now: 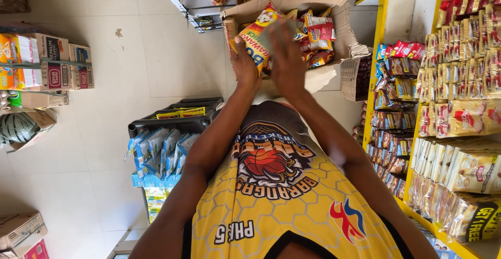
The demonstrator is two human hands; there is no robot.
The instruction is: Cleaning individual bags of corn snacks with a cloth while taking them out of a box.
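I look down my yellow jersey at both arms reaching forward over an open cardboard box (342,32) on the floor. My left hand (244,63) grips the lower edge of a yellow snack packet (255,37) held above the box. My right hand (286,55) lies over the same packet with a pale cloth under its fingers, pressed against the packet's face. Several more yellow and red snack packets (318,34) fill the box behind my hands.
A yellow shelf (383,55) on the right holds rows of hanging sachets and packets. A dark crate (172,121) with blue packets stands on the floor to the left. Stacked cartons (57,63) line the far left; another carton (18,230) sits at the lower left.
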